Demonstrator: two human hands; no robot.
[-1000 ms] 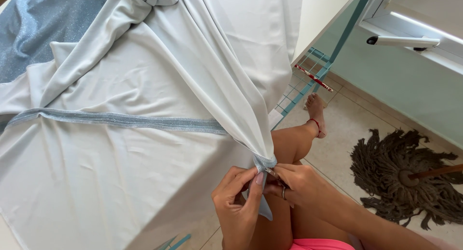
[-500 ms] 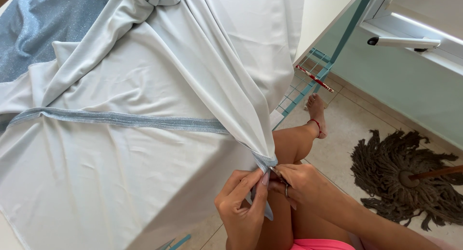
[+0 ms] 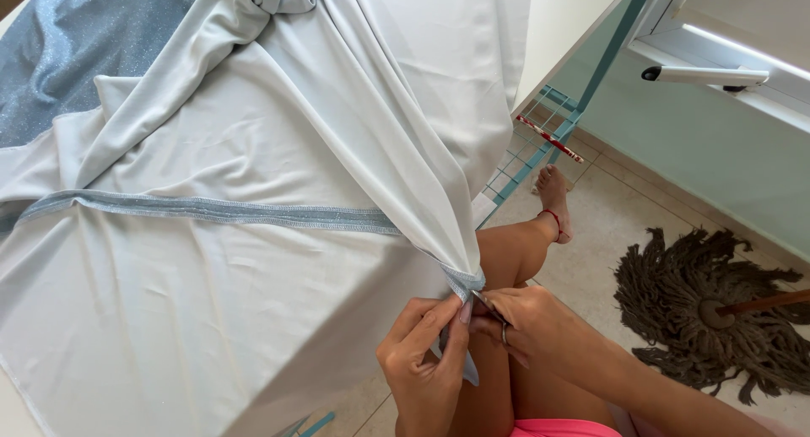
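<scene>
Left hand pinches the grey cloth at its trim corner; right hand grips small scissors; trim looks mostly uncut.

cloth: fills the left and middle of the frame, draped over a rack
hands: low centre, left hand just left of right hand, both at the cloth's lower corner
mop: on the floor, lower right
window handle: upper right
</scene>
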